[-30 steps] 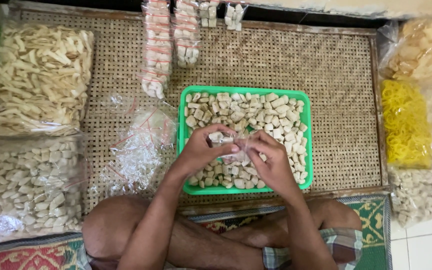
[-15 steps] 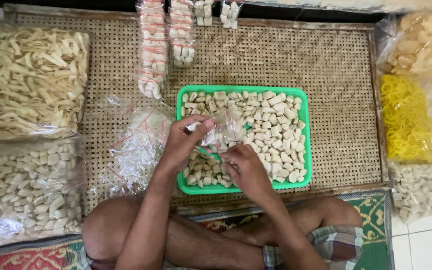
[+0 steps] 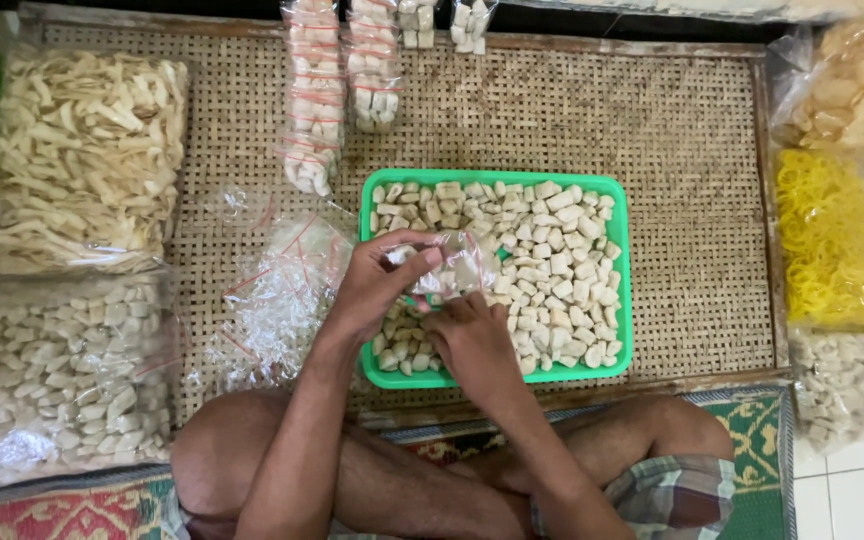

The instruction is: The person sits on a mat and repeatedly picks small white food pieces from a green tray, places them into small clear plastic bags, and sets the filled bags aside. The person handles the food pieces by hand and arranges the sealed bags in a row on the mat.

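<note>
A green tray (image 3: 620, 205) on a woven mat holds many small pale crackers (image 3: 552, 270). My left hand (image 3: 377, 285) holds a small clear plastic bag (image 3: 457, 268) over the tray's left part, with a few crackers inside it. My right hand (image 3: 472, 340) is just below the bag, its fingers down among the crackers at the tray's lower left. Whether it holds any pieces is hidden.
A loose heap of empty clear bags (image 3: 277, 295) lies left of the tray. Strips of filled small packets (image 3: 317, 110) hang at the top. Large bags of crackers (image 3: 82, 160) sit left and right, with yellow rubber bands (image 3: 827, 240) at right. My crossed legs are below.
Both hands met over the bag a second ago. My right hand has since dropped to the crackers in the tray while my left keeps the bag raised.
</note>
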